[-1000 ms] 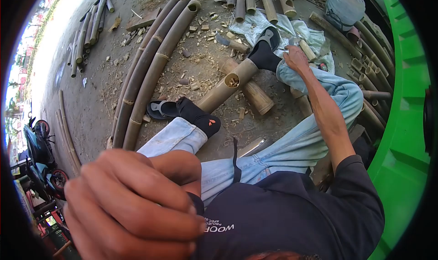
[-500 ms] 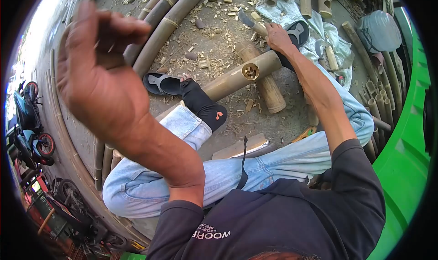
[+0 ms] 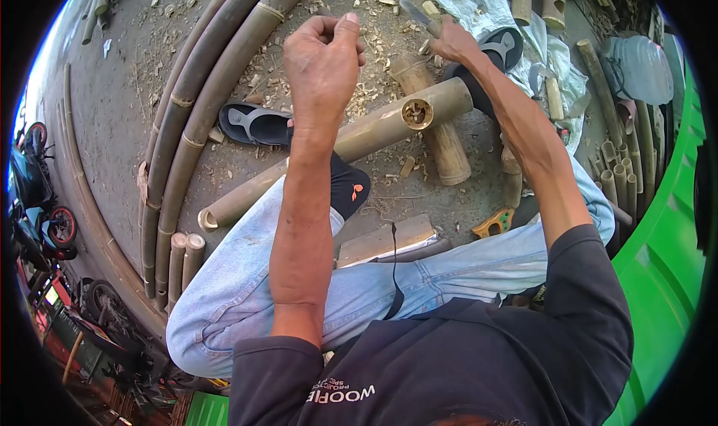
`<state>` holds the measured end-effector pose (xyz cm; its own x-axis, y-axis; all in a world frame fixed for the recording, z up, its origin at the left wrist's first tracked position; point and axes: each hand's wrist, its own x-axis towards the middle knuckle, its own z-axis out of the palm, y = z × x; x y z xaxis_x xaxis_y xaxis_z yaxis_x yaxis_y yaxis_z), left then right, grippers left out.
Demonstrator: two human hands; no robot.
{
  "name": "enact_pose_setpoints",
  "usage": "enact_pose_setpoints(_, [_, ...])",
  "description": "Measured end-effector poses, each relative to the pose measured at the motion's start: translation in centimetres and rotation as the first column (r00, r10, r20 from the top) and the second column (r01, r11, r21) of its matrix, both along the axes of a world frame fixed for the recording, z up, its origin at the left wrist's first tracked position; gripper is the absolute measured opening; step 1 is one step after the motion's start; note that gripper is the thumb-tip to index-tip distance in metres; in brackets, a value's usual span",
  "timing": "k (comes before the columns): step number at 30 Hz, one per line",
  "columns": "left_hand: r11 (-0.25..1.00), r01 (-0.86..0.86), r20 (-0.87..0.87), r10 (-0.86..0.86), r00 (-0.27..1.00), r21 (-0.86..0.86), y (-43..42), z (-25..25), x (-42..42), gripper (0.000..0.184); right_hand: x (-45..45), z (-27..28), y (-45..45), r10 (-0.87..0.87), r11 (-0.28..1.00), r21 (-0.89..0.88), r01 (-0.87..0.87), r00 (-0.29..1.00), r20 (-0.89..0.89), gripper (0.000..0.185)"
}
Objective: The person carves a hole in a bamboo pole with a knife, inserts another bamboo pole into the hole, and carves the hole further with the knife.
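My right hand [image 3: 453, 41] is closed round the wooden handle of a knife [image 3: 413, 11], whose curved metal blade points up and left, close to the ground. Below it lies a bamboo pole [image 3: 374, 136] with a round hole cut in its upper side and chips in the hole. The pole rests across a shorter, thick bamboo piece [image 3: 446, 153]. Raised over the ground left of the pole's hole, my left hand [image 3: 325, 63] has its fingers curled in, with nothing visible in them. My left forearm hides part of the pole.
Long bamboo poles [image 3: 200, 112] curve along the left. Wood chips [image 3: 366, 74] litter the ground. At right are a pale plastic sheet [image 3: 557, 71], a clear plastic jug [image 3: 639, 68] and cut bamboo lengths [image 3: 621, 179]. An orange-handled tool [image 3: 493, 222] lies near my legs. Motorbikes [image 3: 61, 228] stand far left.
My left hand has swung from the far left toward the middle, away from the camera, its fingers curling in more. The knife in my right hand has shifted slightly up. The view has turned a little.
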<state>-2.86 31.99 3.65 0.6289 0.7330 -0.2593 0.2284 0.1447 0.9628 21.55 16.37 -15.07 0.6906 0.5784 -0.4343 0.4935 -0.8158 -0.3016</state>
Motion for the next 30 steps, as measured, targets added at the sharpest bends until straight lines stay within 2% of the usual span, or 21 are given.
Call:
enact_pose_setpoints(1, [1.0, 0.001, -0.001, -0.001, 1.0, -0.005, -0.2, -1.2, 0.1, 0.028, -0.6, 1.1, -0.3, -0.001, 1.0, -0.005, 0.001, 1.0, -0.001, 0.06])
enact_pose_setpoints(3, [0.991, 0.049, -0.182, -0.025, 0.983, 0.127, -0.7, -3.8, 0.3, 0.03, -2.4, 3.5, -1.5, -0.148, 0.982, 0.108, 0.153, 0.988, -0.052, 0.066])
enact_pose_setpoints(5, [0.989, 0.092, -0.23, -0.062, 0.971, 0.119, -1.6, -5.8, 0.2, 0.036, -6.2, 7.4, -3.9, -0.221, 0.931, 0.263, 0.252, 0.965, -0.141, 0.064])
enact_pose_setpoints(7, [0.985, 0.168, -0.335, -0.149, 0.93, 0.027, -3.0, -8.4, -0.3, 0.042, -11.2, 10.2, -6.3, -0.314, 0.862, 0.317, 0.395, 0.908, -0.278, 0.058])
enact_pose_setpoints(8, [0.977, 0.21, -0.399, -0.205, 0.894, -0.033, -3.9, -9.1, -0.4, 0.061, -13.7, 11.0, -7.5, -0.345, 0.822, 0.339, 0.458, 0.873, -0.344, 0.054])
enact_pose_setpoints(9, [0.977, 0.211, -0.396, -0.207, 0.895, -0.035, -4.9, -9.0, -0.2, 0.061, -16.8, 12.5, -7.9, -0.395, 0.705, 0.355, 0.614, 0.756, -0.522, 0.05])
enact_pose_setpoints(10, [0.961, 0.26, -0.416, -0.276, 0.866, -0.095, -6.2, -8.7, -0.2, 0.073, -19.5, 14.3, -8.0, -0.413, 0.626, 0.355, 0.694, 0.682, -0.604, 0.047])
enact_pose_setpoints(11, [0.938, 0.308, -0.432, -0.345, 0.833, -0.155, -7.4, -8.3, -0.5, 0.085, -21.7, 14.3, -8.8, -0.425, 0.643, 0.305, 0.703, 0.658, -0.621, 0.046])
enact_pose_setpoints(12, [0.861, 0.377, -0.469, -0.504, 0.725, -0.342, -7.9, -5.8, -0.3, 0.098, -23.5, 13.8, -9.6, -0.436, 0.659, 0.256, 0.707, 0.637, -0.636, 0.045])
enact_pose_setpoints(13, [0.86, 0.378, -0.468, -0.505, 0.725, -0.343, -8.6, -5.7, -0.4, 0.098, -25.4, 13.8, -9.8, -0.459, 0.617, 0.215, 0.757, 0.568, -0.683, 0.046])
enact_pose_setpoints(14, [0.784, 0.502, -0.485, -0.621, 0.616, -0.366, -9.2, -5.9, -0.5, 0.093, -27.2, 13.7, -9.7, -0.476, 0.574, 0.17, 0.801, 0.496, -0.726, 0.048])
enact_pose_setpoints(15, [0.688, 0.611, -0.497, -0.717, 0.489, -0.391, -9.8, -6.3, -0.7, 0.09, -28.9, 13.2, -9.7, -0.476, 0.574, 0.172, 0.8, 0.497, -0.726, 0.048])
enact_pose_setpoints(16, [0.686, 0.614, -0.495, -0.718, 0.488, -0.39, -10.4, -6.8, -1.2, 0.09, -30.5, 12.5, -9.8, -0.454, 0.492, 0.136, 0.86, 0.387, -0.802, 0.05])
enact_pose_setpoints(17, [0.611, 0.737, -0.524, -0.745, 0.412, -0.289, -11.2, -7.6, -1.8, 0.081, -31.5, 11.7, -9.8, -0.417, 0.41, 0.092, 0.908, 0.276, -0.866, 0.053])
enact_pose_setpoints(18, [0.514, 0.837, -0.561, -0.755, 0.338, -0.187, -11.8, -8.6, -2.4, 0.072, -32.0, 10.9, -9.7, -0.416, 0.412, 0.095, 0.906, 0.28, -0.865, 0.053])
enact_pose_setpoints(19, [0.514, 0.837, -0.561, -0.755, 0.339, -0.186, -12.8, -10.3, -3.1, 0.072, -32.5, 10.1, -9.6, -0.417, 0.424, 0.137, 0.895, 0.328, -0.847, 0.049])
enact_pose_setpoints(21, [0.657, 0.737, -0.563, -0.672, 0.481, -0.156, -15.1, -13.1, -3.8, 0.054, -33.2, 7.8, -10.6, -0.427, 0.434, 0.178, 0.883, 0.375, -0.823, 0.047])
enact_pose_setpoints(23, [0.678, 0.719, -0.559, -0.659, 0.503, -0.152, -15.7, -13.0, -3.4, 0.049, -33.0, 5.4, -11.9, -0.398, 0.672, 0.501, 0.546, 0.836, -0.378, 0.045])
enact_pose_setpoints(26, [0.702, 0.687, -0.531, -0.662, 0.529, -0.19, -16.2, -13.2, -2.9, 0.045, -30.7, 6.3, -13.4, -0.389, 0.703, 0.371, 0.606, 0.765, -0.513, 0.05])
enact_pose_setpoints(28, [0.706, 0.671, -0.502, -0.674, 0.542, -0.224, -17.2, -13.3, -2.3, 0.045, -26.9, 9.4, -14.2, -0.317, 0.847, 0.265, 0.461, 0.837, -0.446, 0.052])
enact_pose_setpoints(30, [0.898, 0.287, -0.435, -0.416, 0.798, -0.333, -18.8, -13.2, -1.2, 0.034, -22.3, 11.4, -15.0, -0.167, 0.965, 0.126, 0.232, 0.906, -0.39, 0.053])
